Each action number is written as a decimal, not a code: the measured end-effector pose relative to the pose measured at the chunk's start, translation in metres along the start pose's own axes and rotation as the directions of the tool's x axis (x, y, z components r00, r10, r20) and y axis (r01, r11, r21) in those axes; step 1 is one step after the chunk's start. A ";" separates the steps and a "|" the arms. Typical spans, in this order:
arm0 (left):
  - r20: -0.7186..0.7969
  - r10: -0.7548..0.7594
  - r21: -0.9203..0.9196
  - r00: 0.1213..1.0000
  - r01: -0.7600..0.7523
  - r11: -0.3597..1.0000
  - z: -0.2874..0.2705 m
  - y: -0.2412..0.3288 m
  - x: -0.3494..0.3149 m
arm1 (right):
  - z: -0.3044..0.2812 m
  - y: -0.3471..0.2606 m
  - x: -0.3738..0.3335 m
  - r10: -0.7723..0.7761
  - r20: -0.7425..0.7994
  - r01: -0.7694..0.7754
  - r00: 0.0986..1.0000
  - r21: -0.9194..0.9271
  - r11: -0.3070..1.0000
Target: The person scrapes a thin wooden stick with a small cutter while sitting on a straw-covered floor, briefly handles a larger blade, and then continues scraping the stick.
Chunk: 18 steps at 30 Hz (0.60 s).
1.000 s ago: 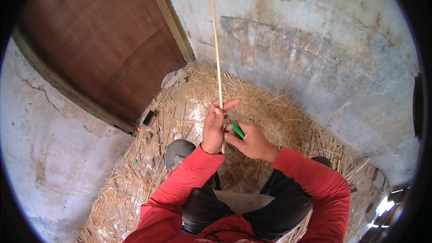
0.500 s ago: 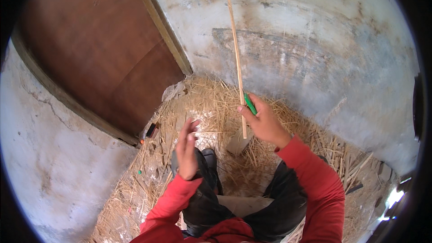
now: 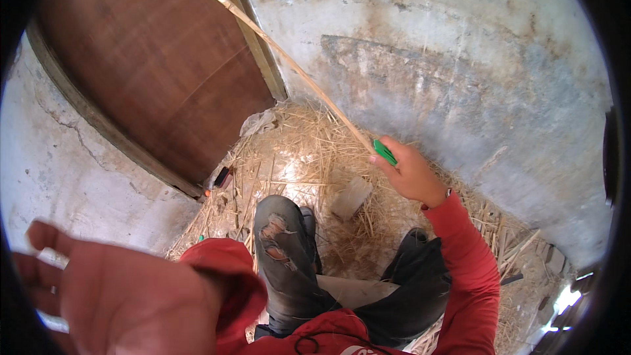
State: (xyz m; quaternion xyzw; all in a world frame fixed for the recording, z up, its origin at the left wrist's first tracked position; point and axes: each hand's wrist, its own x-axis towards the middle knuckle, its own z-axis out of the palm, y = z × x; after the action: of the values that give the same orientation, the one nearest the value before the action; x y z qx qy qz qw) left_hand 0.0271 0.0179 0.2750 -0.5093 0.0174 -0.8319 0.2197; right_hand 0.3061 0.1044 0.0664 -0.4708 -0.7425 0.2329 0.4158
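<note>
A long, thin bamboo strip (image 3: 289, 59) slants from my right hand (image 3: 415, 174) up and left, crossing in front of the door frame. My right hand is closed on the strip's lower end and also on a green object (image 3: 384, 152) that looks like a utility knife; its blade does not show. Large and close at the lower left, my left hand (image 3: 128, 292) is open, palm showing and fingers apart, with nothing in it.
Straw and shavings cover the floor (image 3: 309, 135). A pale block (image 3: 351, 199) lies between my feet. A brown door (image 3: 151, 79) and a stained wall (image 3: 460, 59) close in ahead. By the door's foot lies a small dark object (image 3: 223, 177). Split strips (image 3: 519, 253) lie at right.
My left hand has swung left and up close to the view, away from the strip. The strip's far end has tilted left, and my right hand has shifted slightly right.
</note>
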 end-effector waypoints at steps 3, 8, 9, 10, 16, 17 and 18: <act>-0.053 0.065 -0.038 0.996 -0.067 0.997 0.001 0.013 0.004 | -0.003 0.000 -0.002 0.017 -0.005 -0.017 1.000 0.015 1.000; -0.074 0.090 -0.024 0.993 -0.092 0.996 0.000 0.018 0.000 | -0.006 0.003 -0.006 0.041 -0.017 -0.041 0.999 -0.012 0.999; -0.077 0.087 -0.019 0.993 -0.088 0.996 0.001 0.017 -0.002 | -0.006 0.004 -0.006 0.040 -0.005 -0.040 0.999 -0.017 0.999; -0.082 0.079 -0.014 0.993 -0.081 0.997 0.001 0.016 -0.004 | -0.007 0.004 -0.006 0.041 0.006 -0.041 0.999 -0.021 0.999; -0.105 0.043 0.043 0.994 -0.038 0.998 -0.004 0.009 -0.018 | -0.004 0.012 -0.003 0.010 -0.023 -0.011 1.000 -0.042 0.999; -0.108 0.036 0.053 0.994 -0.031 0.998 -0.001 0.005 -0.017 | -0.004 0.013 -0.003 0.009 -0.010 -0.009 1.000 -0.064 0.998; -0.112 0.027 0.054 0.993 -0.021 0.998 0.000 0.003 -0.018 | -0.005 0.014 -0.004 0.019 0.017 -0.018 1.000 -0.095 0.995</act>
State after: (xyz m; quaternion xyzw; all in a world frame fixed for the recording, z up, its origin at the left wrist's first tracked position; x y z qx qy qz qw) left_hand 0.0353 0.0222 0.2589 -0.4552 0.0143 -0.8568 0.2417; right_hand 0.3180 0.1074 0.0571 -0.4948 -0.7521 0.2053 0.3839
